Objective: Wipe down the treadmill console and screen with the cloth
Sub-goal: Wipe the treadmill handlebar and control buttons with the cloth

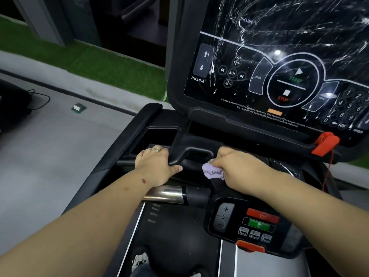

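We see the right hand (237,166) bunching a small lilac cloth (212,171) in a tight grip, fingers curled round it, pressing it onto the black tray ledge of the treadmill console (179,124) just below the screen (279,62). The left hand (157,164) rests flat on the ledge beside a recessed cup holder (157,136), fingers relaxed and spread, a ring (155,149) on one finger. Wrinkled plastic film covers the screen, and a red safety clip (325,143) sits at its lower right edge.

open: tray recess (157,136) | blocked: red safety clip (325,143), possibly tethered | handlebar (169,193) crosses below
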The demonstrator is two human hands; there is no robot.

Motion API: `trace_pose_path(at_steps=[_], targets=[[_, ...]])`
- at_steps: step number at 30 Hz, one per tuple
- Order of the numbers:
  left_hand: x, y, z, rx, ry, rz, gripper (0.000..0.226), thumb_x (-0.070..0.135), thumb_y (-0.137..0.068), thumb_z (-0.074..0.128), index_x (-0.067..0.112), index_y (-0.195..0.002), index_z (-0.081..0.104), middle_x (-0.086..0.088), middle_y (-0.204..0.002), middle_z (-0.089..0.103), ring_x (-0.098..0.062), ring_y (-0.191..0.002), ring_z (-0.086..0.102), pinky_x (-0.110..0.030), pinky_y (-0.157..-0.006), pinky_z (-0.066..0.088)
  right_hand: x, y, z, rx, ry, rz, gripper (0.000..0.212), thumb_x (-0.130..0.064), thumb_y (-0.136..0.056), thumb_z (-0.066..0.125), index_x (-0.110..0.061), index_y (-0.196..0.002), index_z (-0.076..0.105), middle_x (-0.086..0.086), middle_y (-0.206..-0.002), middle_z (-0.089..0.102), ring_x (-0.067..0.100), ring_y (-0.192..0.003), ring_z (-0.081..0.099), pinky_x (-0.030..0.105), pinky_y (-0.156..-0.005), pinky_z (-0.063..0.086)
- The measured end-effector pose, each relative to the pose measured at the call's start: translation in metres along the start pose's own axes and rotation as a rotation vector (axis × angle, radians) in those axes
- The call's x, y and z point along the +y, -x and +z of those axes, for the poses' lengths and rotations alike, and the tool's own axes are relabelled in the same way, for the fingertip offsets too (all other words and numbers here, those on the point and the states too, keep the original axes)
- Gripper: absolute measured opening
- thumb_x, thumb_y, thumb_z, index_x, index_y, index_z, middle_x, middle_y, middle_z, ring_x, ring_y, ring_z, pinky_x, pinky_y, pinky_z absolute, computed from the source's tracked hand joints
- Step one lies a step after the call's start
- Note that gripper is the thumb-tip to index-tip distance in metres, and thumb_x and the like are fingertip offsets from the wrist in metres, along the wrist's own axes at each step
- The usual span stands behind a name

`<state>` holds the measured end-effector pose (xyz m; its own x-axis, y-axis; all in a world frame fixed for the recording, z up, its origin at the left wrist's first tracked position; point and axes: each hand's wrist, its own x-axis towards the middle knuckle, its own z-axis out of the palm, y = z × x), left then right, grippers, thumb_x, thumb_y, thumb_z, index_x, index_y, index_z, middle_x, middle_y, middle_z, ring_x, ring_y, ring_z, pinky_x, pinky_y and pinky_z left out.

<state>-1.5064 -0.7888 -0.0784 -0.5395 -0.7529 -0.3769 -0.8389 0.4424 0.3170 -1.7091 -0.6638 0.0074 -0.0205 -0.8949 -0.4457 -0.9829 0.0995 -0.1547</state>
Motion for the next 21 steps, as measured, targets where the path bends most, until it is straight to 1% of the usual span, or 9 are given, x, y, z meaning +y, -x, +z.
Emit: trace_pose_path(at_steps=[3,8,10,12,14,16,17,19,21], targets=[[0.000,0.001,0.000,0.000,0.007,-0.001,0.067,0.074,-0.088,0.052,0.027,-0.135,0.053,0.001,-0.139,0.049,-0.024,-0.134,0.044,-0.040,-0.114,0.032,-0.003,-0.001,-0.010,-0.018,-0.036,0.055,0.025,-0.007,-0.088,0.062,-0.027,-0.096,0.074,-0.009,-0.102,0.050,0.016,-0.088,0.063,0.039,-0.080,0.056],[-0.001,0.001,-0.001,-0.001,0.018,0.000,0.067,0.073,-0.088,0.053,0.026,-0.135,0.052,0.001,-0.140,0.048,-0.024,-0.134,0.043,-0.041,-0.115,0.031,-0.004,-0.003,-0.019,-0.067,-0.119,0.077,0.019,-0.007,-0.085,0.061,-0.018,-0.088,0.075,-0.001,-0.102,0.061,0.024,-0.087,0.067,0.044,-0.080,0.058],[-0.001,0.001,-0.001,-0.003,0.018,0.003,0.066,0.073,-0.088,0.053,0.027,-0.136,0.052,0.001,-0.140,0.048,-0.024,-0.135,0.043,-0.041,-0.115,0.030,0.000,0.003,-0.022,-0.134,-0.228,0.074,0.018,-0.002,-0.084,0.057,-0.008,-0.085,0.074,0.013,-0.100,0.069,0.033,-0.083,0.070,0.043,-0.068,0.058],[-0.001,0.001,-0.001,-0.003,0.019,0.007,0.067,0.073,-0.088,0.052,0.027,-0.137,0.052,0.001,-0.141,0.048,-0.024,-0.135,0.042,-0.041,-0.115,0.030,0.005,0.007,-0.027,-0.168,-0.357,0.086,0.017,0.002,-0.081,0.054,0.000,-0.082,0.070,0.025,-0.100,0.068,0.037,-0.069,0.069,0.037,-0.054,0.052],[0.000,0.001,-0.002,-0.003,0.014,0.004,0.067,0.073,-0.088,0.052,0.026,-0.136,0.052,0.000,-0.141,0.048,-0.025,-0.134,0.043,-0.040,-0.114,0.031,0.008,0.013,-0.034,-0.208,-0.433,0.070,0.019,-0.013,-0.078,0.056,0.003,-0.084,0.064,0.033,-0.106,0.063,0.028,-0.062,0.063,0.035,-0.057,0.051],[0.000,0.001,-0.002,-0.003,0.008,0.000,0.067,0.073,-0.088,0.052,0.025,-0.134,0.053,0.000,-0.140,0.048,-0.025,-0.134,0.043,-0.040,-0.113,0.031,0.011,0.018,-0.039,-0.279,-0.482,0.034,0.036,-0.031,-0.078,0.054,0.003,-0.086,0.061,0.036,-0.111,0.059,0.023,-0.067,0.059,0.034,-0.065,0.051],[0.000,0.001,-0.002,-0.003,0.007,-0.001,0.066,0.073,-0.088,0.053,0.025,-0.134,0.053,0.000,-0.140,0.048,-0.025,-0.134,0.043,-0.040,-0.114,0.031,0.011,0.018,-0.039,-0.301,-0.497,0.018,0.037,-0.035,-0.083,0.054,0.001,-0.086,0.062,0.036,-0.112,0.059,0.022,-0.069,0.058,0.034,-0.068,0.050],[0.000,0.001,-0.001,-0.003,0.012,-0.003,0.065,0.073,-0.088,0.053,0.026,-0.133,0.054,0.001,-0.140,0.048,-0.024,-0.134,0.043,-0.040,-0.114,0.031,0.009,0.018,-0.037,-0.288,-0.495,0.003,0.033,-0.036,-0.092,0.058,-0.005,-0.082,0.065,0.031,-0.110,0.062,0.020,-0.063,0.057,0.033,-0.066,0.050],[0.000,0.002,-0.001,-0.001,0.016,-0.003,0.066,0.073,-0.088,0.053,0.026,-0.135,0.053,0.001,-0.141,0.048,-0.024,-0.134,0.043,-0.040,-0.114,0.031,0.007,0.017,-0.031,-0.217,-0.519,0.025,0.024,-0.031,-0.090,0.065,-0.010,-0.080,0.069,0.024,-0.107,0.067,0.018,-0.057,0.056,0.032,-0.061,0.049]])
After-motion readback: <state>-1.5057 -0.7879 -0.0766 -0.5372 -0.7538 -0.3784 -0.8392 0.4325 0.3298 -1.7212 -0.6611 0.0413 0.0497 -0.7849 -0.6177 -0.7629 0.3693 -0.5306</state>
